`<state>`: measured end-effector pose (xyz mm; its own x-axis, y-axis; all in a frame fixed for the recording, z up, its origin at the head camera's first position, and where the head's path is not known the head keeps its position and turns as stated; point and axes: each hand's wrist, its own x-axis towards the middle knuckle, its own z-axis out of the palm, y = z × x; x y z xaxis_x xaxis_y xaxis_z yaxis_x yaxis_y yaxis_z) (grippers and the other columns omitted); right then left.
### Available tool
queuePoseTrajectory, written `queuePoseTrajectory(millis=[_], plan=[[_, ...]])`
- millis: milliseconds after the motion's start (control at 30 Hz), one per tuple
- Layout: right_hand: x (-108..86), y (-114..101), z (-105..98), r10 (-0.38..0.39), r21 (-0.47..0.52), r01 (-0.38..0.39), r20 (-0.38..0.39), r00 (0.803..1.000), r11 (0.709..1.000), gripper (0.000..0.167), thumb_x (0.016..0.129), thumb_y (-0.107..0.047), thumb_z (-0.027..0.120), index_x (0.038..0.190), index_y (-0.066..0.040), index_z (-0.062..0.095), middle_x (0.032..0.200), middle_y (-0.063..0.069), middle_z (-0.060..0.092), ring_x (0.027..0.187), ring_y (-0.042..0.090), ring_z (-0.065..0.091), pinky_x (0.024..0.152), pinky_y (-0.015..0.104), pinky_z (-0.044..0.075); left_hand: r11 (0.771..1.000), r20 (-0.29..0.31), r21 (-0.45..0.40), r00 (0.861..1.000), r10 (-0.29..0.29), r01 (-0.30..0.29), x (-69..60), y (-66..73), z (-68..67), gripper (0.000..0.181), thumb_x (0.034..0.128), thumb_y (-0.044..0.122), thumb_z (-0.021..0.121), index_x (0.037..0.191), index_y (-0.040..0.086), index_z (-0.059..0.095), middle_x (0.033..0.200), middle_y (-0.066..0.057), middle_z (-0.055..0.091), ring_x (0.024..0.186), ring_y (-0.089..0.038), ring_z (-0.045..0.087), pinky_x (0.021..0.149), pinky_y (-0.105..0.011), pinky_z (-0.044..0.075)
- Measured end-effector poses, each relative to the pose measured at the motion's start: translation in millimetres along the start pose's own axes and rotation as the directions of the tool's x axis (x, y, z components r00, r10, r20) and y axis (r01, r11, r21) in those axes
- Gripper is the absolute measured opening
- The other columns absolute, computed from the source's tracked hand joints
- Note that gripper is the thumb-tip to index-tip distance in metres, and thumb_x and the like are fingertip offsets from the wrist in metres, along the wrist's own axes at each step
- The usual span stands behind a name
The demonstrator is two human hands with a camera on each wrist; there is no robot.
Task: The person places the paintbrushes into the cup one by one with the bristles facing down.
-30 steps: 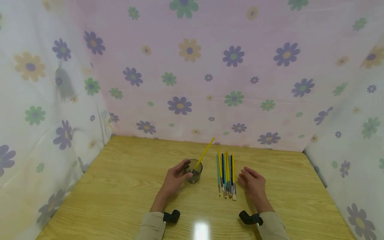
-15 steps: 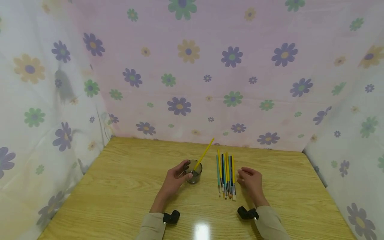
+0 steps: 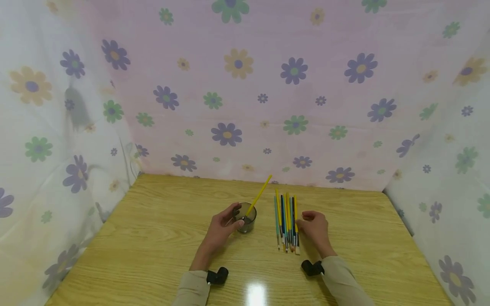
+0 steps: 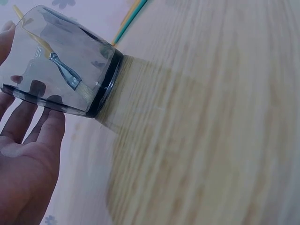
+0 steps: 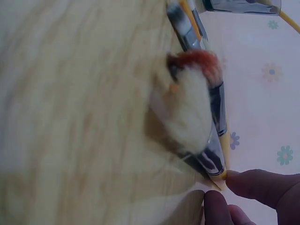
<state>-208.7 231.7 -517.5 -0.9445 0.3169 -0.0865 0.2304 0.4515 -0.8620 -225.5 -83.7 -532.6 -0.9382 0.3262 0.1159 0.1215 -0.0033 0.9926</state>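
In the head view, my left hand holds a smoky clear glass, thumb on the near side and fingers around the left. A yellow-handled paintbrush leans in it; the left wrist view shows its pale bristles near the glass's base. Several yellow, teal and dark brushes lie side by side on the table, bristles toward me. My right hand is at their right edge, thumb and a finger pinching the rightmost yellow brush. The right wrist view shows its wide whitish bristles beside reddish ones.
The wooden table reaches to a flowered cloth at the back, with more cloth along both sides. Black wrist cameras sit at both cuffs, the left one and the right one.
My right hand has moved left to the rightmost brush, and its fingertips now meet the handle. The left hand keeps its grip on the glass. The head view has shifted slightly.
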Motion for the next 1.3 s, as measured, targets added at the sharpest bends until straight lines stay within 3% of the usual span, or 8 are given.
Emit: queuePoseTrajectory(millis=[333,633,1100,1300], plan=[[-1.5,-2.3,-2.9,0.01,0.035,-0.011,0.029,1.0,0.999,0.036,0.089,-0.006,0.072,0.12,0.01,0.066,0.118,0.029,0.066,0.104,0.037,0.066,0.07,0.031,0.063,1.0,0.009,-0.007,1.0,0.009,-0.009,0.5,-2.4,-0.6,0.069,0.0971,0.011,0.07,0.157,0.002,0.037,0.156,-0.015,0.046,0.146,-0.031,0.042,0.121,-0.039,0.035],[-3.5,-1.8,-0.8,-0.021,-0.027,0.022,0.036,0.999,0.999,0.037,0.084,-0.007,0.077,0.116,0.01,0.068,0.114,0.028,0.068,0.102,0.038,0.067,0.084,0.045,0.061,1.0,0.012,-0.016,1.0,0.009,-0.009,-0.4,-3.1,-1.5,0.069,0.097,0.011,0.07,0.157,0.004,0.038,0.156,-0.015,0.046,0.147,-0.03,0.041,0.122,-0.038,0.035],[-1.5,-3.6,-1.4,-0.064,-0.17,0.067,0.021,0.998,0.983,0.047,0.079,-0.004,0.073,0.121,0.014,0.065,0.106,0.027,0.07,0.096,0.037,0.067,0.077,0.046,0.061,1.0,0.005,-0.016,1.0,0.018,-0.018,-0.5,-4.3,0.9,0.069,0.0965,0.009,0.07,0.157,0.003,0.038,0.156,-0.013,0.047,0.146,-0.032,0.043,0.121,-0.036,0.036],[2.3,-1.7,-3.6,-0.02,-0.159,0.024,0.031,0.999,0.987,0.044,0.085,-0.008,0.072,0.121,0.014,0.064,0.106,0.027,0.069,0.095,0.037,0.068,0.077,0.046,0.061,1.0,0.001,-0.017,1.0,0.011,-0.011,-0.9,-4.3,0.4,0.068,0.0966,0.01,0.07,0.156,0.003,0.038,0.156,-0.012,0.047,0.146,-0.031,0.042,0.121,-0.037,0.036]])
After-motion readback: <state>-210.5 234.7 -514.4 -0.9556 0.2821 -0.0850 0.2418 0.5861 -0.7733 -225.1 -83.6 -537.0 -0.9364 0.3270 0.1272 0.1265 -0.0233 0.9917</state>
